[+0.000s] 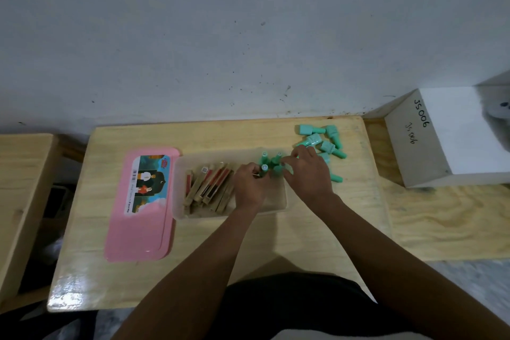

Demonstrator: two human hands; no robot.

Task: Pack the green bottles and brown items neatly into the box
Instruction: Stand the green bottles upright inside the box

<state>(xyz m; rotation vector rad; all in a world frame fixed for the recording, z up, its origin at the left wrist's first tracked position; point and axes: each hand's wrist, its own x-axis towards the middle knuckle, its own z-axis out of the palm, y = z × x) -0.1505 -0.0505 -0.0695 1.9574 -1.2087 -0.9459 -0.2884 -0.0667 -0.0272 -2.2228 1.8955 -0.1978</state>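
Observation:
A clear plastic box point(276, 205) stands on the wooden table. Several brown flat items point(209, 188) stand packed on edge in its left half. Several green bottles point(269, 161) stand upright in its far right part. My left hand point(249, 185) is inside the box and grips one upright bottle point(264, 170) by its cap. My right hand point(309, 171) reaches over the box's right wall, its fingertips pinching another bottle point(278, 169). More green bottles point(321, 141) lie loose on the table to the right of the box, one point(336, 178) near my right wrist.
The pink box lid point(140, 210) lies flat to the left of the box. A white carton point(452, 132) marked JS006 sits at the far right. A second wooden table point(19, 188) stands at the left, with a gap between. A grey wall rises behind.

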